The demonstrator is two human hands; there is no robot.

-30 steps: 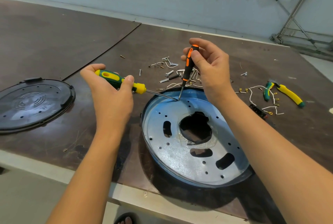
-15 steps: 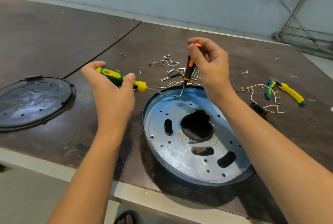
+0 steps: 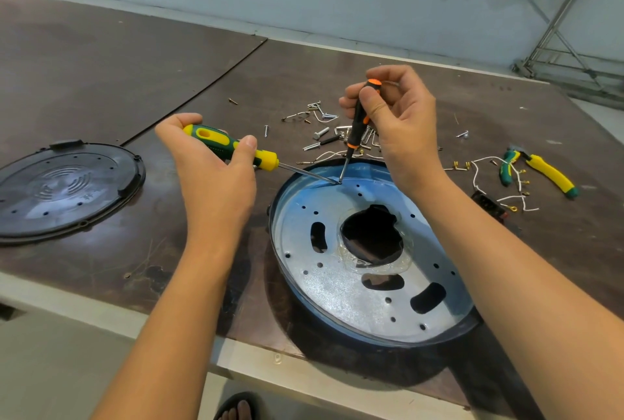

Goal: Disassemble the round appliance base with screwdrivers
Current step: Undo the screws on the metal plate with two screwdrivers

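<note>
Screwdriver cap [image 3: 374, 83] now above right thumb [image 3: 370, 106]

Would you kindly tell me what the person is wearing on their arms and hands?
Nothing is worn there: the left forearm and right forearm are bare, without sleeves, and the left hand and right hand show no gloves, rings, watch or bands.
</note>
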